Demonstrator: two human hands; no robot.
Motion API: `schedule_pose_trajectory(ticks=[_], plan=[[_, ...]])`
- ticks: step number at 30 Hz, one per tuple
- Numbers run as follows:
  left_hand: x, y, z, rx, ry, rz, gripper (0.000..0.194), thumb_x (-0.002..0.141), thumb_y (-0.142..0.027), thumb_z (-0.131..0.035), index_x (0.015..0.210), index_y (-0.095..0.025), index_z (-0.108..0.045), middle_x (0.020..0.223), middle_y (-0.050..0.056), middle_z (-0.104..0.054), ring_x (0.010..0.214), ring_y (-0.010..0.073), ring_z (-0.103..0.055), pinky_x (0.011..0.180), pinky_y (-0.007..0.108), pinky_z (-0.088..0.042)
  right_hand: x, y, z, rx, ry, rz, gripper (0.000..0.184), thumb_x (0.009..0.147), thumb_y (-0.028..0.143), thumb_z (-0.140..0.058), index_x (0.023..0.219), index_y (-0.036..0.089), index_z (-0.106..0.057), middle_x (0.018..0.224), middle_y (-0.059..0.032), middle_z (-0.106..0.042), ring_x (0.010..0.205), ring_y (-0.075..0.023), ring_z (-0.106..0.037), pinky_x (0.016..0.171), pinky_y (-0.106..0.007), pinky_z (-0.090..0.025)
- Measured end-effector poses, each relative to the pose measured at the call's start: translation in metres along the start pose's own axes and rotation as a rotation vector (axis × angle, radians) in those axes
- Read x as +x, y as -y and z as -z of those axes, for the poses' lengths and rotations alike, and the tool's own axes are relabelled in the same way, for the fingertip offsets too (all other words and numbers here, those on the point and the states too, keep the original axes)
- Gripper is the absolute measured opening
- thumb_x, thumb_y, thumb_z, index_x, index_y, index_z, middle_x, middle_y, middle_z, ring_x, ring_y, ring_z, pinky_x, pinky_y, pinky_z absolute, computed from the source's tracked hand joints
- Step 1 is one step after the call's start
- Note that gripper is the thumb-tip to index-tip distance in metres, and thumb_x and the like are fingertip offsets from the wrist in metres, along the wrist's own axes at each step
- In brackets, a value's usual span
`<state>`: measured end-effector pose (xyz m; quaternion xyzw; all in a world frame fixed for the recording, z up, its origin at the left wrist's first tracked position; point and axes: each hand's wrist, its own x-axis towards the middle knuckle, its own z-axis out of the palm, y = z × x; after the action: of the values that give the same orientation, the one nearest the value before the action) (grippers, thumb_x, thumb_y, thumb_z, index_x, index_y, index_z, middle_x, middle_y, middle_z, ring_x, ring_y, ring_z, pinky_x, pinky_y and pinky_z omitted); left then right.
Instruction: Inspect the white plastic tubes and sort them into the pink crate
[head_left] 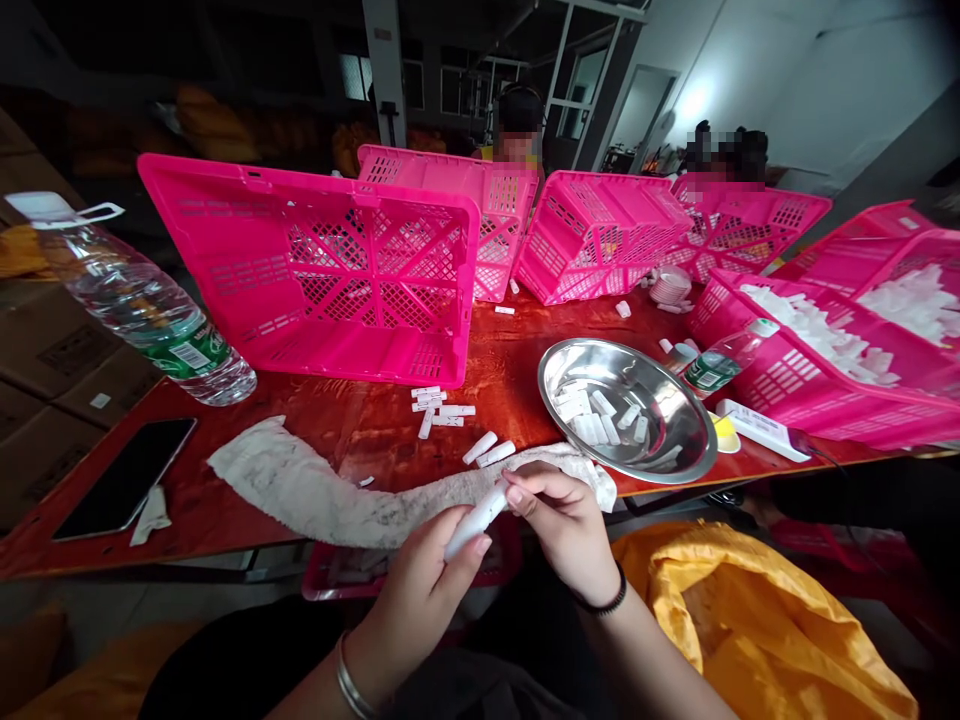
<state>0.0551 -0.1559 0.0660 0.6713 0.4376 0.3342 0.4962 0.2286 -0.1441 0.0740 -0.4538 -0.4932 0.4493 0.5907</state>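
Both my hands meet just in front of the table's near edge. My left hand (pixel 427 580) and my right hand (pixel 559 520) pinch the two ends of one small white plastic tube (pixel 477 520). A silver bangle circles my left wrist and a black band my right. Behind the hands a grey-white cloth (pixel 300 485) lies along the red table (pixel 360 425). Several more white tubes (pixel 442 405) lie loose on the table. A steel bowl (pixel 675 440) to the right holds several white pieces.
A pink crate (pixel 225 250) stands tilted ahead, with more pink crates (pixel 600 230) behind and at right, one (pixel 825 400) filled with white parts. A water bottle (pixel 150 310) and a phone (pixel 127 475) sit at left. Yellow bag (pixel 750 610) by my right knee. People sit opposite.
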Motion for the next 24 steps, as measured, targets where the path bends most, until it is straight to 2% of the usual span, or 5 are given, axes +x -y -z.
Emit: schedule_pose_trajectory(ticks=[4,15,19,21,24], plan=[[-0.001,0.001,0.000,-0.158,0.084,0.115,0.034,0.090,-0.046,-0.045,0.096,-0.016,-0.059,0.064,-0.002,-0.051,0.057,0.0118,-0.045,0.054,0.023,-0.039,-0.001,0.002,0.005,-0.023,0.056,0.027,0.005,0.076,0.025,-0.069,0.078,0.025,-0.074,0.075,-0.0033,-0.067,0.071,-0.0154,-0.061,0.069,-0.029,-0.051],[0.002,-0.002,-0.002,0.177,-0.004,-0.053,0.024,0.092,-0.036,-0.043,0.103,-0.020,-0.057,0.088,0.005,-0.063,0.079,0.0180,-0.059,0.073,0.027,-0.046,-0.006,0.004,0.007,-0.105,0.221,0.098,0.014,0.086,0.027,-0.057,0.089,0.025,-0.071,0.094,-0.0043,-0.067,0.093,-0.0171,-0.061,0.084,-0.031,-0.048],[-0.004,0.036,-0.015,0.381,0.037,-0.100,0.029,0.092,-0.037,-0.039,0.107,-0.019,-0.056,0.092,0.008,-0.065,0.085,0.0218,-0.060,0.078,0.033,-0.046,0.004,-0.002,0.017,-0.281,0.259,0.107,0.021,0.090,0.031,-0.051,0.094,0.023,-0.070,0.105,-0.0068,-0.067,0.102,-0.0185,-0.060,0.091,-0.033,-0.046],[-0.006,0.069,-0.021,0.467,0.179,-0.023,0.031,0.091,-0.037,-0.039,0.112,-0.021,-0.057,0.100,0.009,-0.065,0.093,0.0239,-0.060,0.084,0.035,-0.046,0.021,-0.015,0.021,-0.478,0.181,0.108,0.023,0.090,0.032,-0.049,0.092,0.022,-0.069,0.098,-0.0074,-0.068,0.094,-0.0182,-0.062,0.087,-0.033,-0.048],[-0.005,0.116,-0.026,0.560,0.200,0.148,0.041,0.084,-0.029,-0.050,0.123,-0.019,-0.053,0.122,0.013,-0.058,0.114,0.0329,-0.052,0.095,0.045,-0.041,0.061,-0.045,0.017,-0.726,0.087,0.116,0.022,0.088,0.026,-0.048,0.095,0.019,-0.068,0.095,-0.0094,-0.069,0.091,-0.0204,-0.063,0.085,-0.035,-0.048]])
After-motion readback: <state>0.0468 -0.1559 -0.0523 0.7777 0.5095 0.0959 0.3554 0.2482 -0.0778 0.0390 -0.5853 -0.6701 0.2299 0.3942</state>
